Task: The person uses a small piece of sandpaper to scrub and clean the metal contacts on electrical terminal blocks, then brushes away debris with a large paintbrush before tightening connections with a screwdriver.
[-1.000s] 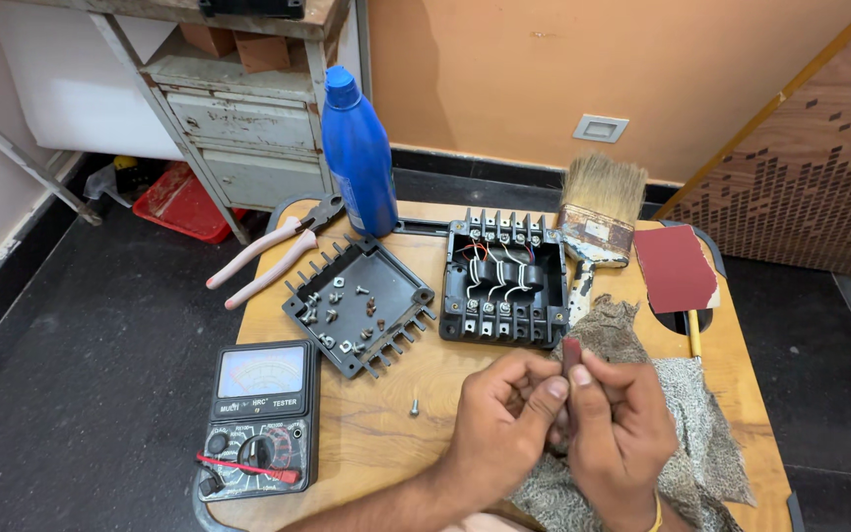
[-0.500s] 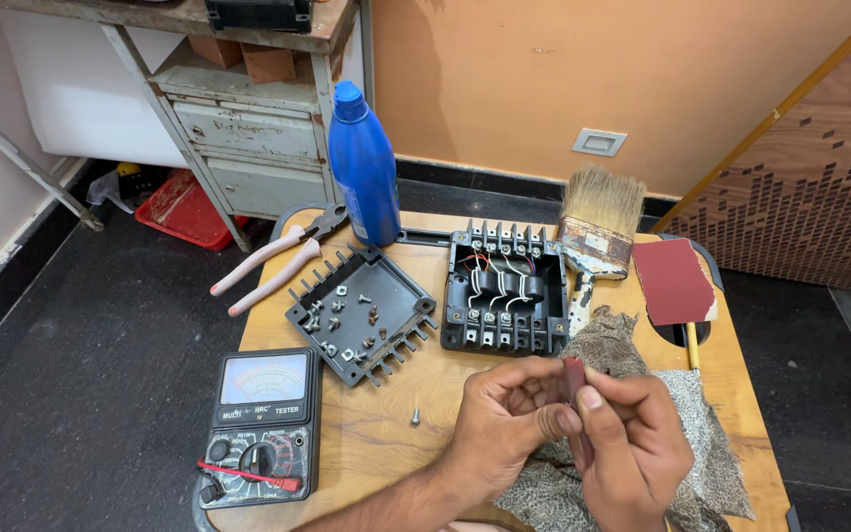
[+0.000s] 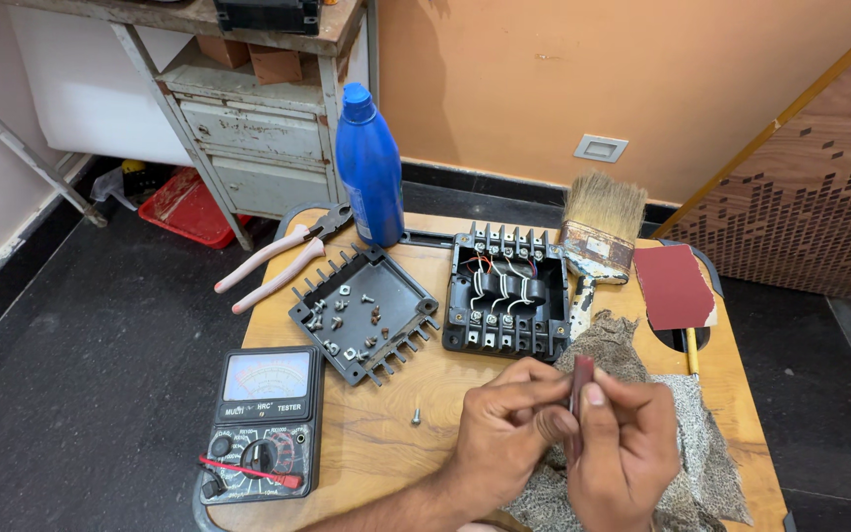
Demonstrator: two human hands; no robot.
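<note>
The black lid (image 3: pixel 364 313) lies upturned at ten o'clock from the hands, with loose screws and nuts in it. The open black box (image 3: pixel 506 293), at twelve o'clock, holds terminals and red and white wires. A strip (image 3: pixel 581 379) of dark reddish sandpaper, small and upright, is pinched between both hands over the grey cloth (image 3: pixel 687 448) on the tabletop (image 3: pixel 396 433). The left hand (image 3: pixel 512 424) and right hand (image 3: pixel 622 453) both close on it.
</note>
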